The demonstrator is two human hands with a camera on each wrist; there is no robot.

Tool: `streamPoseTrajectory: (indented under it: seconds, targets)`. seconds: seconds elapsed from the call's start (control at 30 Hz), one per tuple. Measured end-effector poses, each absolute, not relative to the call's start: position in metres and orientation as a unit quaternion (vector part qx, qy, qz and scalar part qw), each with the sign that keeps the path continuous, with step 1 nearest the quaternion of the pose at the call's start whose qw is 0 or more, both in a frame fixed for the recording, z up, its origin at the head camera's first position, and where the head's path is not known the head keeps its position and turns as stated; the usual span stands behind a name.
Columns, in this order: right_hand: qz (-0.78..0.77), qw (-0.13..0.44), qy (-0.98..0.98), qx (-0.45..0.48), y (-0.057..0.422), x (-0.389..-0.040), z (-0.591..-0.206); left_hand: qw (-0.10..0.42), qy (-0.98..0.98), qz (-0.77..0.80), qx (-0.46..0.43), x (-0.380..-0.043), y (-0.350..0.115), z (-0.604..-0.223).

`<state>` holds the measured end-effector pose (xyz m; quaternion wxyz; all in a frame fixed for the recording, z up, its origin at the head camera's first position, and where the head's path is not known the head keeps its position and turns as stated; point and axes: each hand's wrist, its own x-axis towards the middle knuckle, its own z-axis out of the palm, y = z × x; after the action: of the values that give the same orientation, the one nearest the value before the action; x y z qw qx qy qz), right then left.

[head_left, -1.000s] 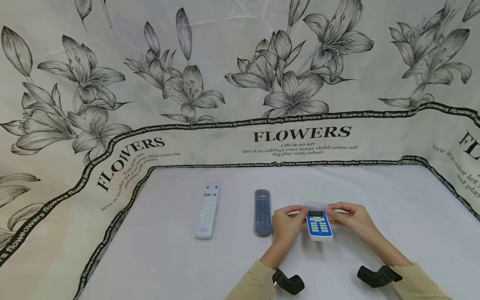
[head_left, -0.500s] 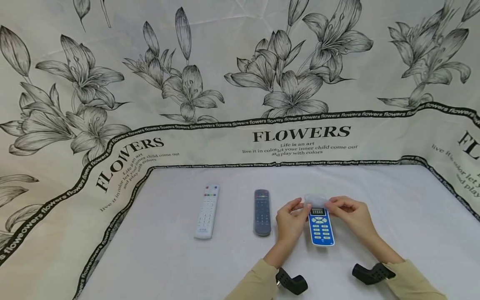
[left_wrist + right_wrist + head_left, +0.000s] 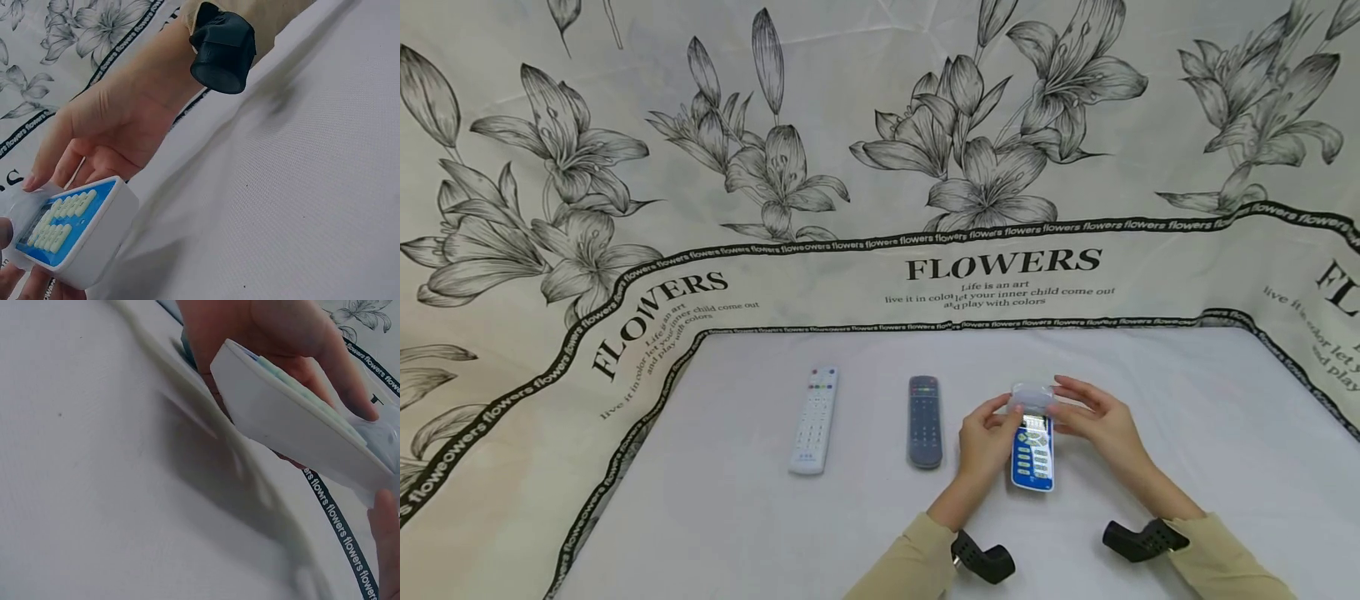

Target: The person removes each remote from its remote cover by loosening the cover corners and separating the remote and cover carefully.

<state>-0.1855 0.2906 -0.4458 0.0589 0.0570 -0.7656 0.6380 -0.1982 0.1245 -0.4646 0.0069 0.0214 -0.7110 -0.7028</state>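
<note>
A white remote control (image 3: pixel 1032 454) with a blue face and pale keys is held tilted above the table, its display end toward the back. A translucent plastic sleeve (image 3: pixel 1032 396) covers that far end. My left hand (image 3: pixel 987 442) grips the remote through the sleeve from the left, thumb on top and fingers underneath, as the right wrist view shows. From the other side my right hand (image 3: pixel 1101 425) pinches the sleeve's edge with the thumb, its index finger raised and stretched. In the left wrist view, the right hand (image 3: pixel 112 125) is beside the remote's keypad (image 3: pixel 59 219).
A dark grey remote (image 3: pixel 925 422) lies just left of my left hand. Farther left is a long white remote (image 3: pixel 814 421). Both are on the white tablecloth (image 3: pixel 715 517). A flower-printed curtain (image 3: pixel 820 283) borders the table's back and sides.
The remote has swung from leaning right to nearly straight, and more of its face shows than at first. The sleeve has shifted slightly backward. My right index finger has spread away from the thumb.
</note>
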Motion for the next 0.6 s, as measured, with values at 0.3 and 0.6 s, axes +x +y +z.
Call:
streamPoseTrajectory:
  seconds: [0.3, 0.6]
  targets:
    - [0.665, -0.044, -0.745, 0.037, 0.2977, -0.1902, -0.4444, -0.055, -0.724, -0.687, 0.015, -0.1982, 0.1192, -0.4652]
    - [0.684, -0.069, -0.726, 0.003, 0.2944, -0.1891, -0.4444, -0.045, -0.696, -0.715, 0.047, -0.1955, 0.1181, -0.4632]
